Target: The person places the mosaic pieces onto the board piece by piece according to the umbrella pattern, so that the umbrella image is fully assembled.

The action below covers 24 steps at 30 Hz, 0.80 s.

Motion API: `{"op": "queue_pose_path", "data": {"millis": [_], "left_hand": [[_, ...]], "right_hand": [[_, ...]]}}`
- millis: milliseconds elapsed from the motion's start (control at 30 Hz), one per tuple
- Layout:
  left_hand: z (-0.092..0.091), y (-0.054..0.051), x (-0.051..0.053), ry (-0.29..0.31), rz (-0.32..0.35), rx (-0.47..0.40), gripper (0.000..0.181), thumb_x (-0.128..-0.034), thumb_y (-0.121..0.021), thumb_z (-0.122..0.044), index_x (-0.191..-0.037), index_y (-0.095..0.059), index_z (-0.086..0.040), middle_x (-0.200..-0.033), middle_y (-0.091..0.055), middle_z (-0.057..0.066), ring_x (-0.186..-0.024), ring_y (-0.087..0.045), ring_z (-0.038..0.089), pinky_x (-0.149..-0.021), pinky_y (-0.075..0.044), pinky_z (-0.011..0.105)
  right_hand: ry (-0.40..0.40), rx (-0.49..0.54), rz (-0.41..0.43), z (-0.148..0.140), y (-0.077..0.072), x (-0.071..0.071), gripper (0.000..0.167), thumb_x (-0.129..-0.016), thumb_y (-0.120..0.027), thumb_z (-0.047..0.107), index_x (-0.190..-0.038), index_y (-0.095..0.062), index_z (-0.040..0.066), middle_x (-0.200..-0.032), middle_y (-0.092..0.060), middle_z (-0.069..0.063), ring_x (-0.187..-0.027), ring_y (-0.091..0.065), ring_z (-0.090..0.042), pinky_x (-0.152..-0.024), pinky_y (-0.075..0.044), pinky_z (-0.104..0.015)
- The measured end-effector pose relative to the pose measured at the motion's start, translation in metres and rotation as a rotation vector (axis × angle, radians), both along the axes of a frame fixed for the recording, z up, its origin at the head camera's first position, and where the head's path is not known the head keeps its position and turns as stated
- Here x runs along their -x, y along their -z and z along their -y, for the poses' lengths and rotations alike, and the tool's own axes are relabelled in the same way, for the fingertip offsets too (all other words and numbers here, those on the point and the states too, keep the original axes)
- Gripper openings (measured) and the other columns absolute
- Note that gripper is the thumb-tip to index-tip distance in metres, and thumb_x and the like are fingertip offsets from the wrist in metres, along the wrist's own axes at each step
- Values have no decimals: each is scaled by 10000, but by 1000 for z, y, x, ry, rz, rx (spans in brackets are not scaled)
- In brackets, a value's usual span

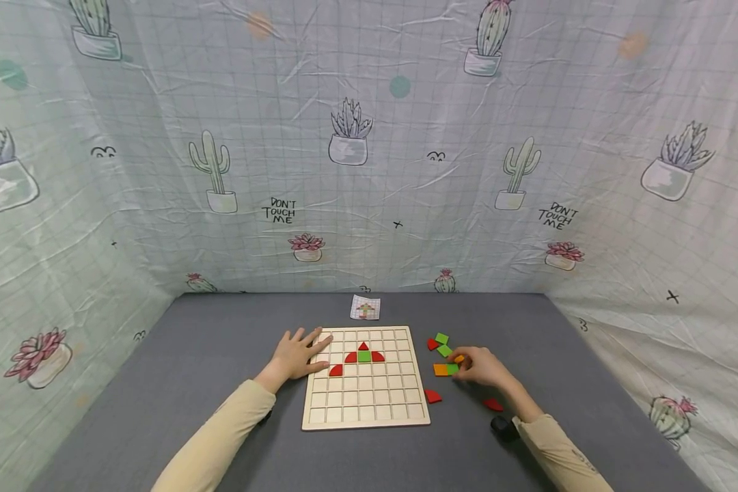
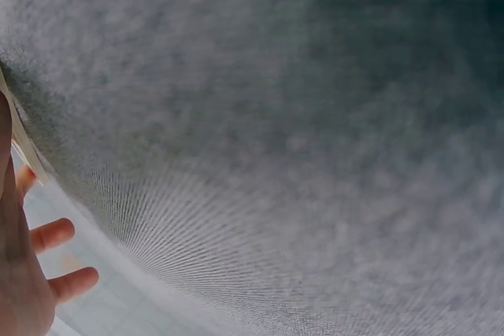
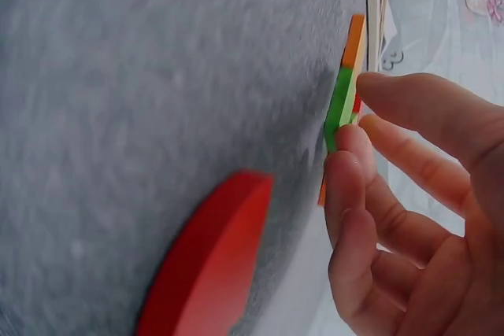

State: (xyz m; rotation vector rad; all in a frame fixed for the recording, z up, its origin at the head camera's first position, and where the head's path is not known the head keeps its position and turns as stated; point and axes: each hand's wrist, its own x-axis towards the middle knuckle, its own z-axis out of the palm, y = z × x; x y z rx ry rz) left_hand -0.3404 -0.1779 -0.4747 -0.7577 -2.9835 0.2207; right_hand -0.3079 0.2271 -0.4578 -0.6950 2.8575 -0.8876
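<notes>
A wooden grid board [image 1: 369, 413] lies on the grey table. On it are a green square tile [image 1: 364, 356], a red triangle [image 1: 363, 346] above it, red quarter-round tiles on both sides and another red quarter-round tile [image 1: 336, 370] lower left. My left hand [image 1: 294, 355] rests on the board's left edge, fingers spread. Right of the board, my right hand [image 1: 482, 367] pinches a green square tile [image 3: 339, 100] between thumb and fingers. That tile lies against an orange square tile [image 1: 441, 370]. Another orange tile [image 1: 460, 359] shows partly by the fingers.
Behind the right hand lie green tiles [image 1: 442, 338] and a red tile [image 1: 432, 344]. Red quarter-round tiles [image 1: 433, 396] lie by the board and near the right wrist. A small pattern card [image 1: 365, 308] sits behind the board. A cactus-printed curtain [image 1: 369, 260] surrounds the table.
</notes>
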Motion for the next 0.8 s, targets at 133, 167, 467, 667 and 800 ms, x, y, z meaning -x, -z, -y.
{"op": "queue_pose_path", "data": {"millis": [133, 167, 467, 667, 800], "left_hand": [[-1, -1, -1, 0, -2, -6, 611, -873, -382, -566, -1396, -316, -257, -1441, -320, 75, -1251, -343, 394, -952, -296, 565], [-1, -1, -1, 0, -3, -6, 609, -874, -385, -564, -1395, -318, -256, -1441, -321, 75, -1251, -342, 393, -951, -295, 565], [-1, -1, -1, -2, 2, -3, 614, -871, -381, -571, -1396, -315, -260, -1442, -319, 72, -1254, -337, 393, -951, -290, 565], [-1, -1, -1, -5, 4, 0, 611, -874, -378, -569, -1397, -315, -259, -1441, -320, 74, -1253, -339, 386, -950, -293, 563], [-1, -2, -2, -4, 6, -10, 612, -873, -381, -567, -1396, -316, -255, -1442, -317, 77, -1254, -339, 394, -955, -289, 569]], "right_hand": [[11, -14, 29, -5, 0, 1, 317, -738, -706, 103, -1028, -630, 1, -647, -614, -43, -509, -484, -56, -464, -378, -218], [17, -15, 40, -6, 0, 1, 320, -731, -713, 109, -1023, -632, 5, -637, -612, -40, -507, -489, -62, -465, -380, -222], [-47, 20, 61, -14, 6, 8, 215, -721, -727, 171, -911, -653, 104, -576, -577, 40, -483, -489, -70, -443, -377, -240], [26, -16, 110, -9, -2, 1, 229, -699, -719, 66, -913, -641, 38, -597, -582, -19, -497, -482, -91, -468, -382, -238], [8, -29, 73, -10, -2, -2, 245, -711, -725, 78, -924, -625, 14, -611, -584, -30, -506, -467, -59, -487, -391, -218]]}}
